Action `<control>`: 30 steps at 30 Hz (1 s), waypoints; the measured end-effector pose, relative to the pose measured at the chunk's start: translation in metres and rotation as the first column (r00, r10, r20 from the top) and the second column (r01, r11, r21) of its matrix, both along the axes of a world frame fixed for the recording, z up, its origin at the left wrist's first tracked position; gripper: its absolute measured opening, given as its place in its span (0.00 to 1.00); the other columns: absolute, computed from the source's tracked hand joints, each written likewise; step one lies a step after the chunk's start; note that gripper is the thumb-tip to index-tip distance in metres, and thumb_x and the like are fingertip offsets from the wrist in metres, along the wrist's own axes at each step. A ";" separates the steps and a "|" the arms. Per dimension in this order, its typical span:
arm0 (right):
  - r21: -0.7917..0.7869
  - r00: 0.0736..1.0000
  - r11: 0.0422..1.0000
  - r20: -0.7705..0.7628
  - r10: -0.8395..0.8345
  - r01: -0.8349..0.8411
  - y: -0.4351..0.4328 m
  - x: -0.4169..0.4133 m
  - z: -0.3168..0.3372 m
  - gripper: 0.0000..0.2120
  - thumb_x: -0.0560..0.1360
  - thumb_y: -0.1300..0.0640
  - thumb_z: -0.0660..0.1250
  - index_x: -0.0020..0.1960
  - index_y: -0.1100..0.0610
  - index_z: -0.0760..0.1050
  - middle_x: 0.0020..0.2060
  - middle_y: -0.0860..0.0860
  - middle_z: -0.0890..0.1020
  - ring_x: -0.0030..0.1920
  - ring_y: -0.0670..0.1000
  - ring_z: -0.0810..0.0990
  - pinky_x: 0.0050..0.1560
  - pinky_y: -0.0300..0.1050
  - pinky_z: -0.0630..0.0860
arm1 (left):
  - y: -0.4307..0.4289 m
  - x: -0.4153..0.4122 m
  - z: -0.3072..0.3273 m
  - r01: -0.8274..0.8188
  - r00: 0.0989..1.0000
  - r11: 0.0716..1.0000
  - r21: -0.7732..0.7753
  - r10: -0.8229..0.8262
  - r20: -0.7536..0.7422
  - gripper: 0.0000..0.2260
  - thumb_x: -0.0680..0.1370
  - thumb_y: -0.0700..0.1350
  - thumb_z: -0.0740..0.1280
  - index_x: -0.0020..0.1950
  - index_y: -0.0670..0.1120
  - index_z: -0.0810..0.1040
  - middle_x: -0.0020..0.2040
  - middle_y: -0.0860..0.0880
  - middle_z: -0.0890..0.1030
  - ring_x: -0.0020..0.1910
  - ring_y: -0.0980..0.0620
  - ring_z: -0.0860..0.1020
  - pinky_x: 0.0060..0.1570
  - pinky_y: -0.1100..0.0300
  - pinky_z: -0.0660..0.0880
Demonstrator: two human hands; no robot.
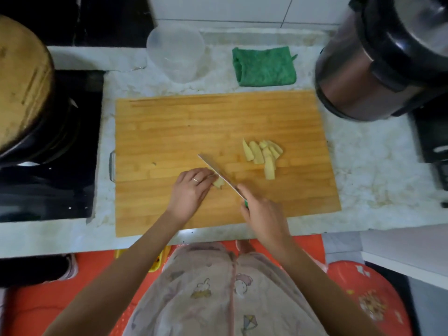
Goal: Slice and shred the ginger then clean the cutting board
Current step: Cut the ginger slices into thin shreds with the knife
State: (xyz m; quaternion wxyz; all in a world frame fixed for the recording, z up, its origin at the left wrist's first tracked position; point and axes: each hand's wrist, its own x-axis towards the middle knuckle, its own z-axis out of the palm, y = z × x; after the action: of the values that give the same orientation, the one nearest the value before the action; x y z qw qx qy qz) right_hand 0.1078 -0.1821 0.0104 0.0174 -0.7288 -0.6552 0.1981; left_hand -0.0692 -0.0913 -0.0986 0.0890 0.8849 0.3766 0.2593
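On the striped bamboo cutting board (169, 132), the left hand (191, 190) pinches a pale ginger piece (219, 183). The right hand (260, 212) grips a thin steel knife (215, 171) against it. Flat ginger slices (263, 154) lie nearby, to the right.

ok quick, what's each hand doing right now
Left hand: fingers curled on the ginger piece, holding it on the cutting board.
Right hand: gripping the knife, blade against the ginger piece.

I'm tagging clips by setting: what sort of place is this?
Most likely a home kitchen: a wooden cutting board with ginger slices on a stone counter, a black cooktop, an electric cooker.
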 end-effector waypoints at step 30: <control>-0.003 0.997 0.997 0.021 -0.074 0.074 0.001 -0.024 -0.023 0.24 0.64 0.67 0.74 0.59 0.56 0.76 0.20 0.51 0.73 0.18 0.53 0.73 0.21 0.37 0.55 | 0.003 0.003 -0.002 -0.042 0.997 0.999 0.020 0.044 -0.071 0.11 0.79 0.45 0.62 0.47 0.43 0.83 0.48 0.47 0.83 0.52 0.49 0.73 0.49 0.56 0.68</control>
State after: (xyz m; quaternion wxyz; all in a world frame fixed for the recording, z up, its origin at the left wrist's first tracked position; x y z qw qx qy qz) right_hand 0.0838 -0.1808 -0.0131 0.0164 -0.7547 -0.6275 0.1909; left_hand -0.0663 -0.0882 -0.1003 0.0616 0.8861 0.3960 0.2330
